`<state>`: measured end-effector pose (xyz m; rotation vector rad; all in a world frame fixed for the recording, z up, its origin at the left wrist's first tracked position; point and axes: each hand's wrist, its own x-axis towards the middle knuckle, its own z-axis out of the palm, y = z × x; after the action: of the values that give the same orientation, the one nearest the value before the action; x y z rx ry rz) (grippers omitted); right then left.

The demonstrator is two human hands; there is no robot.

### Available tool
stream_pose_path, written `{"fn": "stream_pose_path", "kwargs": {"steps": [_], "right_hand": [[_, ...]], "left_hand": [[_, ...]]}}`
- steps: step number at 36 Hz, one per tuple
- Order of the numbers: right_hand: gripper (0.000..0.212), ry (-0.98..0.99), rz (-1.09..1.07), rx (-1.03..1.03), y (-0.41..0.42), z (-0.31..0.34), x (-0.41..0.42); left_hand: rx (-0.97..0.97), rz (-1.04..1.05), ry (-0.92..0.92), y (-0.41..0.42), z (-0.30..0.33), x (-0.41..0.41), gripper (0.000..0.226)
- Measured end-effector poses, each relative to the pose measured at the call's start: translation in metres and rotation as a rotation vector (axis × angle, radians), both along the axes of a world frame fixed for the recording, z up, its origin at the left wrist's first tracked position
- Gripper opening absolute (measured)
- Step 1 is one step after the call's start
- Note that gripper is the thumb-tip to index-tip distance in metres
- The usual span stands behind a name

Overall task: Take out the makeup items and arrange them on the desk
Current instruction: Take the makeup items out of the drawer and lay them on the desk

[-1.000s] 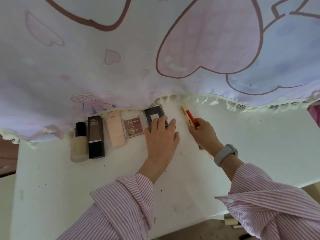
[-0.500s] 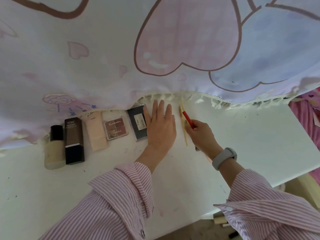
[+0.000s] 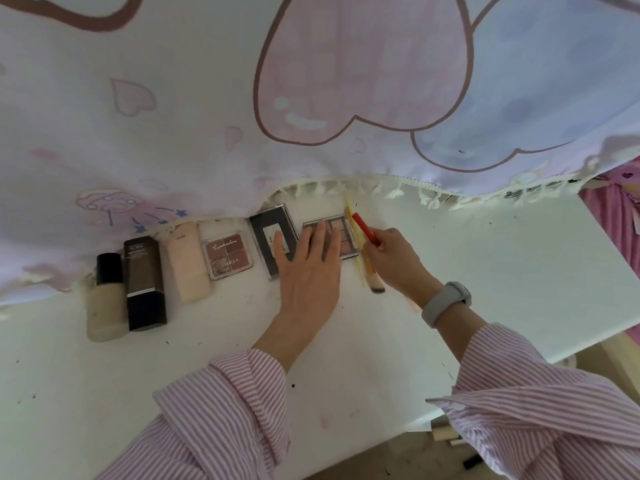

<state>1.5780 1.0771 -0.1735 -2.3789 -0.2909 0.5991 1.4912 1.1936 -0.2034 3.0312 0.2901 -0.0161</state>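
**A:** What lies along the left side of the frame?

**B:** On the white desk (image 3: 346, 341), left of centre, a row runs under the fringe of a pastel cloth (image 3: 207, 133) that fills the upper half. Furthest left is a pale foundation bottle (image 3: 105, 303) with a black cap, touching a dark brown bottle (image 3: 144, 282). Just beside that lies a peach tube (image 3: 188, 261), then a small eyeshadow palette (image 3: 230, 258) with four pans.

**A:** And toward the centre?

**B:** A black compact (image 3: 273, 240) lies near the cloth's edge. Next to it is a second, larger palette (image 3: 341, 237), partly covered by the left hand (image 3: 308, 271), whose straight fingers rest flat on its left part.

**A:** What about the right hand?

**B:** The right hand (image 3: 391, 258), just right of centre, grips a red pencil (image 3: 363, 228) and thin yellow sticks (image 3: 356, 244) that cross the palette's right edge. A small brush tip (image 3: 376, 285) pokes out below the fist. A grey watch (image 3: 445, 303) sits on that wrist, and striped pink sleeves (image 3: 221, 420) fill the bottom.
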Motion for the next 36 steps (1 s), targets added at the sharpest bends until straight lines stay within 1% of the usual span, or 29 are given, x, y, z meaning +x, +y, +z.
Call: {"fn": "stream_pose_path", "kwargs": {"steps": [2, 4, 7, 10, 12, 19, 22, 26, 28, 30, 34, 36], "right_hand": [[0.022, 0.015, -0.034, 0.059, -0.002, 0.003, 0.001], [0.025, 0.021, -0.065, 0.107, -0.009, 0.006, 0.004], [0.033, 0.046, -0.098, 0.144, -0.017, 0.014, 0.008], [0.043, 0.038, -0.142, 0.179, -0.020, 0.013, 0.011], [0.045, 0.029, -0.141, 0.217, -0.021, 0.008, 0.011], [0.034, -0.191, -0.142, 0.124, -0.043, -0.003, -0.010], [0.034, -0.219, -0.058, 0.079, -0.055, -0.007, -0.028], [0.037, -0.291, 0.045, 0.019, -0.068, -0.015, -0.055], [0.035, -0.336, 0.125, -0.055, -0.073, -0.020, -0.064], [0.031, -0.367, 0.161, -0.077, -0.075, -0.024, -0.067], [0.027, -0.377, 0.098, -0.012, -0.067, -0.023, -0.059], [0.027, -0.367, 0.041, -0.014, -0.062, -0.024, -0.056]], "left_hand": [[-0.016, 0.037, 0.035, -0.005, 0.000, 0.001, 0.049], [-0.022, 0.042, 0.030, -0.009, -0.002, 0.001, 0.055], [-0.022, -0.031, -0.032, -0.014, -0.007, -0.003, 0.057], [-0.044, -0.118, -0.042, -0.019, -0.009, -0.006, 0.058], [-0.061, -0.133, -0.036, -0.021, -0.010, -0.007, 0.059], [-0.068, -0.208, -0.036, -0.024, -0.013, -0.005, 0.069], [-0.063, -0.231, -0.042, -0.026, -0.013, -0.005, 0.072], [-0.055, -0.191, -0.039, -0.025, -0.014, -0.007, 0.071], [-0.053, -0.181, -0.029, -0.024, -0.017, -0.010, 0.071], [-0.055, -0.186, -0.025, -0.024, -0.020, -0.013, 0.069], [-0.039, -0.183, -0.031, -0.025, -0.022, -0.017, 0.065], [-0.030, -0.176, -0.026, -0.027, -0.022, -0.018, 0.064]]}}
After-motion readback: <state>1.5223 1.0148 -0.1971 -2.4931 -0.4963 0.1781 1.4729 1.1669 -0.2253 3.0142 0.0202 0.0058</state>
